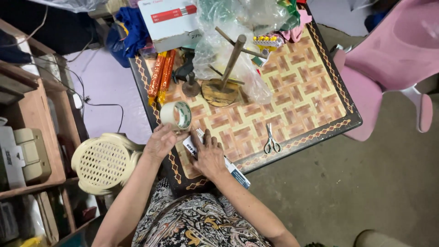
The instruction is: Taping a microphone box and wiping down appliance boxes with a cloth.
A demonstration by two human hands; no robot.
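Observation:
My left hand (161,141) grips a roll of clear packing tape (176,115) at the near left corner of the patterned table (297,87). My right hand (209,156) lies flat, fingers spread, pressing down on a long flat white and blue box (238,174) that juts over the table's near edge. The tape roll stands on edge just above the box's left end.
Small scissors (272,141) lie to the right of my hands. A wooden stand with pegs (225,82), plastic bags, orange packets (161,75) and a white box (171,20) crowd the far side. A cream plastic stool (104,161) stands left, a pink chair (388,59) right.

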